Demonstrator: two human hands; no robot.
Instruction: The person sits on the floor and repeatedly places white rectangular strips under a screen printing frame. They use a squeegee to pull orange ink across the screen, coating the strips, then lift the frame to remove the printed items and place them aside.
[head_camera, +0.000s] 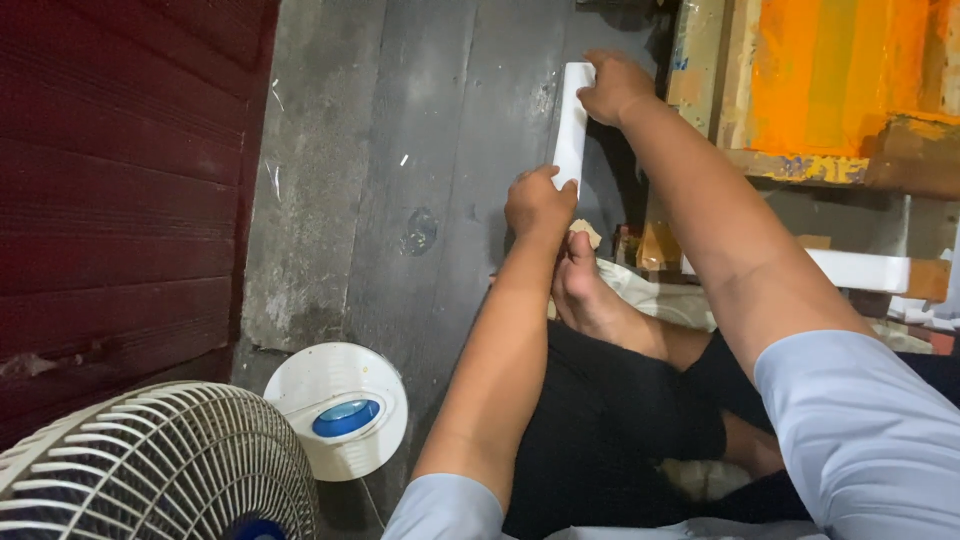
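A flat white rectangular piece (573, 120) stands on edge over the dark floor, held at both ends. My right hand (612, 87) grips its far upper end. Around its near lower end, my left hand (538, 202) is closed. I sit cross-legged in black shorts, with my bare foot (585, 290) just below the left hand. A small beige scrap (586, 233) shows between that hand and the foot.
A white electric fan (150, 465) with a round base (338, 408) stands at the lower left. A dark red wall (120, 190) runs along the left. An orange-stained wooden frame (830, 80) and a white board (860, 270) lie on the right.
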